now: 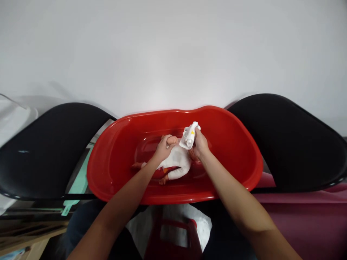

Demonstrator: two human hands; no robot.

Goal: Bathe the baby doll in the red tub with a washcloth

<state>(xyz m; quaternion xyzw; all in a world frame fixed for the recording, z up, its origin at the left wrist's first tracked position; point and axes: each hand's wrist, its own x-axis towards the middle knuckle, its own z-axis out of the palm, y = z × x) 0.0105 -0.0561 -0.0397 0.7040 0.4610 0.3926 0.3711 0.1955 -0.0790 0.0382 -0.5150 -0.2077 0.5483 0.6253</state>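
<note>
A baby doll [177, 157] in a white long-sleeved outfit lies in a red plastic tub [230, 144]. Its head is toward the right, mostly hidden by my right hand and what that hand holds. My left hand [163, 147] is closed around one small hand or foot of the doll, near the tub's middle. Over the doll's upper end, my right hand [200, 142] grips a white crumpled item with a yellow mark [190, 135], perhaps a small tube with a wipe. The doll's other arm stretches toward the tub's near side.
Black chair seats [48, 148] flank the tub, the other black seat [292, 144] at right. A white wall [173, 54] stands behind. A mint-green strip [80, 180] lies at left, maroon fabric [303, 220] at right, a red stool [173, 234] below.
</note>
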